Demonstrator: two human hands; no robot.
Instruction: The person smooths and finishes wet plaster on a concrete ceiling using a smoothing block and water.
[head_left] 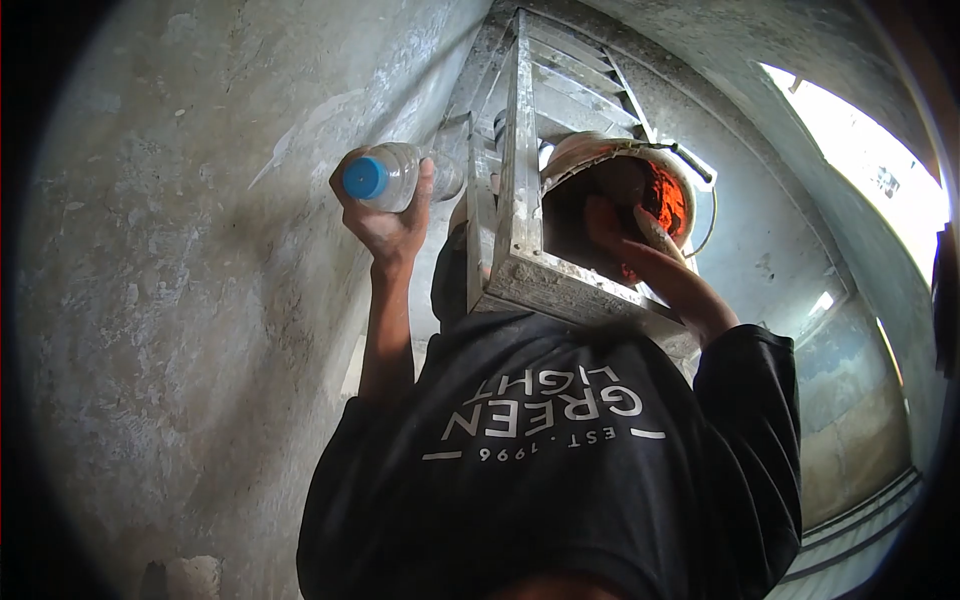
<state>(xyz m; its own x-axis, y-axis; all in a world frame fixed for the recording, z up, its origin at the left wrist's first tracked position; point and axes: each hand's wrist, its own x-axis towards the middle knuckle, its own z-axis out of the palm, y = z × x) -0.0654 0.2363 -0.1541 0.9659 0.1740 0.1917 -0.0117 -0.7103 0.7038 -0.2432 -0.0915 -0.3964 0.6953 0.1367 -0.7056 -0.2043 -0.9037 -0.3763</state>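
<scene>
My left hand (385,225) is wrapped round a clear plastic bottle (402,175) with a blue cap, held tilted with the cap towards me. It is beside the top of a worn, plaster-spattered stepladder (520,225). My right hand (612,222) reaches into the mouth of a whitish bucket (575,150) on the ladder's right side. The bucket's inside is dark, with a bright orange-red patch (665,200) along its wall. Shadow hides the fingers of that hand, so what they touch does not show.
The bucket's wire handle (714,225), with a dark grip, hangs to its right. A rough, stained wall (200,300) rises close on my left. Ladder rungs (580,75) run away below. Bright light enters through an opening (860,130) at the right.
</scene>
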